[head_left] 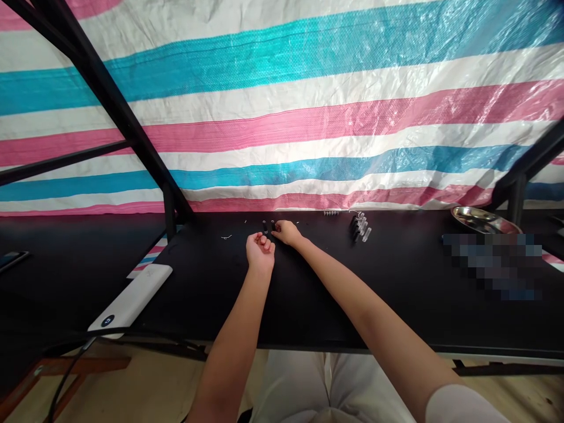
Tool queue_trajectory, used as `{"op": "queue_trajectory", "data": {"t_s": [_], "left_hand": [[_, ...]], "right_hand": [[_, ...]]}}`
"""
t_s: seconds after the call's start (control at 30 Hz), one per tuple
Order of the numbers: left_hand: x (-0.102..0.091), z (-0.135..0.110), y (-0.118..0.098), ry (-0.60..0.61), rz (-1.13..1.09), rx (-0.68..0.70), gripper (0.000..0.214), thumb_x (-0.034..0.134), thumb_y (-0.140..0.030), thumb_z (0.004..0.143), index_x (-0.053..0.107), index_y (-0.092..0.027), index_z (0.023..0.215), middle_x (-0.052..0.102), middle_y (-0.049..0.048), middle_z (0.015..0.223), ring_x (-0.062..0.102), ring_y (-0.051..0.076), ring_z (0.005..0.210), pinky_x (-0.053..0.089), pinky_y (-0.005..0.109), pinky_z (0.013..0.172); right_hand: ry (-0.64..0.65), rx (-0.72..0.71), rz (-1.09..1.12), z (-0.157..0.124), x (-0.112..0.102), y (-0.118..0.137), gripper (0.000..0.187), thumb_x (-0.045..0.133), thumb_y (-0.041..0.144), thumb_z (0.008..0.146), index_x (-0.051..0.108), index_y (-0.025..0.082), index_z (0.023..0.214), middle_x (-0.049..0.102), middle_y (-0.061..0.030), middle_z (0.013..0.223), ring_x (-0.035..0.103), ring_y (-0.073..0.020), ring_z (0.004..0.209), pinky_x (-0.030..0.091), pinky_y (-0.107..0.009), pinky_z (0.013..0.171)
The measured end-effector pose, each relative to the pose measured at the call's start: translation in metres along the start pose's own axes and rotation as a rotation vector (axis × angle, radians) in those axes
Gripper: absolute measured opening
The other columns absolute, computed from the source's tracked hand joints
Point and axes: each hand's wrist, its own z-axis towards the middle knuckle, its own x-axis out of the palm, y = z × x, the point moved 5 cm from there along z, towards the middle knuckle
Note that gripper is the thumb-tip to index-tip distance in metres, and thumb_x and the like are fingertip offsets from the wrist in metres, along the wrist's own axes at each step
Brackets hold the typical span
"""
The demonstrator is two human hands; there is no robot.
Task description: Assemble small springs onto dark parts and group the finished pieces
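Note:
My left hand (261,251) is over the black table, palm turned up and fingers curled in; whatever it may hold is too small to make out. Just right of it and farther back, my right hand (287,232) has its fingertips closed on a small black cylinder (272,225) with a pale ring at its top. A similar black cylinder (265,225) stands to the left, just beyond my left fingers. A thin, pale, bent piece (226,237) lies farther left.
Several clear and black small tubes (362,228) lie grouped at the right, with a row of tiny pale pieces (331,213) behind. A shiny metal tray (484,218) is far right. A white power bank (131,298) with a cable lies left. Black frame bars (132,138) slant before a striped sheet (308,106).

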Motion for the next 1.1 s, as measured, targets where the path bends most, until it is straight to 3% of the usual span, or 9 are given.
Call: {"op": "queue_trajectory", "data": {"t_s": [0.43, 0.6, 0.77, 0.87, 0.93, 1.1], "left_hand": [[0.0, 0.001, 0.001, -0.007, 0.021, 0.027, 0.01, 0.04, -0.013, 0.072, 0.041, -0.016, 0.062, 0.031, -0.0078, 0.042, 0.025, 0.004, 0.03, 0.016, 0.019, 0.034], [0.002, -0.001, 0.001, -0.006, 0.068, 0.06, 0.009, 0.041, -0.015, 0.07, 0.041, -0.016, 0.062, 0.031, -0.008, 0.042, 0.025, 0.004, 0.03, 0.016, 0.019, 0.034], [0.007, -0.002, -0.001, 0.027, 0.22, 0.177, 0.008, 0.044, -0.019, 0.069, 0.042, -0.017, 0.062, 0.034, -0.0082, 0.042, 0.027, 0.004, 0.03, 0.018, 0.018, 0.035], [0.017, -0.011, 0.001, 0.152, 0.505, 0.404, 0.009, 0.046, -0.022, 0.071, 0.046, -0.017, 0.064, 0.038, -0.0076, 0.043, 0.03, 0.004, 0.031, 0.02, 0.018, 0.035], [0.027, -0.023, 0.013, 0.321, 0.776, 0.553, 0.011, 0.048, -0.025, 0.074, 0.051, -0.017, 0.068, 0.043, -0.0062, 0.046, 0.035, 0.005, 0.034, 0.025, 0.018, 0.037], [0.044, -0.056, 0.076, 0.845, 1.459, 0.736, 0.021, 0.046, -0.027, 0.082, 0.059, -0.019, 0.096, 0.057, -0.0018, 0.066, 0.049, 0.007, 0.05, 0.041, 0.02, 0.056]], "right_hand": [[0.076, -0.001, -0.157, -0.008, -0.01, 0.005, 0.021, 0.06, 0.031, 0.076, 0.063, 0.018, 0.092, 0.066, -0.0066, 0.091, 0.06, -0.0178, 0.083, 0.041, -0.023, 0.065], [0.133, -0.027, -0.294, -0.034, -0.034, 0.008, 0.021, 0.06, 0.029, 0.076, 0.064, 0.015, 0.091, 0.066, -0.0097, 0.095, 0.061, -0.0202, 0.086, 0.042, -0.025, 0.068], [0.036, -0.045, -0.334, -0.081, -0.072, -0.001, 0.021, 0.048, 0.032, 0.084, 0.064, 0.018, 0.089, 0.067, -0.007, 0.089, 0.061, -0.0186, 0.083, 0.04, -0.025, 0.066], [-0.009, 0.002, -0.343, -0.111, -0.092, -0.016, 0.024, 0.044, 0.034, 0.086, 0.064, 0.02, 0.086, 0.067, -0.0048, 0.085, 0.061, -0.0171, 0.079, 0.038, -0.024, 0.063], [-0.01, 0.049, -0.349, -0.129, -0.107, -0.028, 0.025, 0.044, 0.035, 0.086, 0.064, 0.02, 0.083, 0.067, -0.0043, 0.081, 0.061, -0.0164, 0.077, 0.037, -0.023, 0.061], [0.077, 0.198, -0.359, -0.165, -0.152, -0.071, 0.028, 0.05, 0.039, 0.082, 0.064, 0.018, 0.07, 0.066, -0.006, 0.074, 0.061, -0.0172, 0.071, 0.037, -0.024, 0.059]]}}
